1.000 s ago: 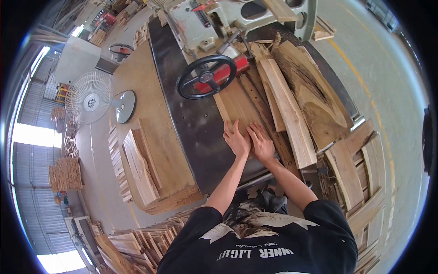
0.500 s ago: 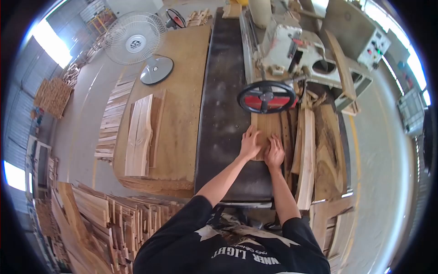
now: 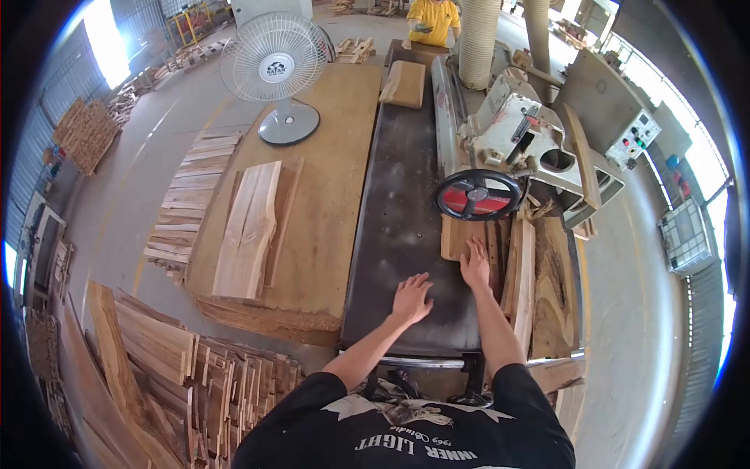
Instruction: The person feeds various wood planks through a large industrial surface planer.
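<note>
A brown wooden board point(image 3: 455, 238) lies flat on the dark machine table point(image 3: 391, 203), its far part hidden under the black handwheel point(image 3: 477, 195). My right hand point(image 3: 475, 268) is at the board's near end, fingers stretched forward onto it or just over it. My left hand point(image 3: 412, 300) is apart from the board, fingers spread, over the bare dark surface and holding nothing. To the right of the board, long wooden strips point(image 3: 525, 266) lie along the table, beside a wide slab with dark grain point(image 3: 553, 289).
A grey-white machine point(image 3: 516, 117) stands beyond the handwheel. On the left, a plywood surface point(image 3: 328, 195) carries a fan point(image 3: 275, 70) and pale boards point(image 3: 248, 230). Another board point(image 3: 406, 82) lies at the table's far end, near a person in yellow point(image 3: 434, 22). Stacked offcuts point(image 3: 226, 391) stand lower left.
The board has moved forward beneath the handwheel. My left hand has come off it and back toward me; my right stays near its end. The view has tilted up, showing the person in yellow.
</note>
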The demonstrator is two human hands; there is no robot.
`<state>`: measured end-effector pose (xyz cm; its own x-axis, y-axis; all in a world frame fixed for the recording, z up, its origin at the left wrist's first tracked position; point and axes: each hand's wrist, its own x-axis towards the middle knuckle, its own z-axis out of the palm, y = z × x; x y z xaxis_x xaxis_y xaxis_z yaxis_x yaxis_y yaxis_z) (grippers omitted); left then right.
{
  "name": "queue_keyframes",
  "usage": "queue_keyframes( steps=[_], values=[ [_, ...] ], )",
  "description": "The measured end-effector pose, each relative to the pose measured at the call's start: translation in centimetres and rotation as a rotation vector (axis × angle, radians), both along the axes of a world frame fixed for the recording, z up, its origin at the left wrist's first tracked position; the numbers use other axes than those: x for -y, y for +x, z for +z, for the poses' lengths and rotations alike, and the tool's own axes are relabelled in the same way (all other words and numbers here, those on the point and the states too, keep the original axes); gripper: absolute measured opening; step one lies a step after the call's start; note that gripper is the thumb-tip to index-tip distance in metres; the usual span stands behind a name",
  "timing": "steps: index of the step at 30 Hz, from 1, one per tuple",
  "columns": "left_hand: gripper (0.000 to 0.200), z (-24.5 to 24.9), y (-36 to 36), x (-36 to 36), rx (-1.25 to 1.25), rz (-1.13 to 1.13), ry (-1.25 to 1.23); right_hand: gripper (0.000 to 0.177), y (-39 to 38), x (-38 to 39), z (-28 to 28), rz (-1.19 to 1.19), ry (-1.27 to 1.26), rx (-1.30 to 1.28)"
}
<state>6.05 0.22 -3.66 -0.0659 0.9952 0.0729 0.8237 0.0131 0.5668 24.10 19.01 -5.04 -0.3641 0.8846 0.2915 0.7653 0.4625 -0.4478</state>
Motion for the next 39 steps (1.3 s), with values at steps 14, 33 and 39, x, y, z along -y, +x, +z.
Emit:
queue_keyframes(
  steps=[14, 33, 39],
  values=[
    [0.066, 0.1, -13.2, -17.6, -0.131, 0.225, 0.000, 0.046, 1.6, 17.4, -1.2, -0.279, 0.023, 0.025],
    [0.076, 0.6, -0.2, 10.9, -0.045, 0.033, 0.086, 0.044, 2.7, 17.1, -0.7, -0.327, -0.052, -0.201],
    [0.078, -1.3, -1.9, 11.7, -0.015, 0.065, 0.091, 0.040, 3.6, 17.3, -1.4, -0.262, -0.092, -0.356]
  ],
)
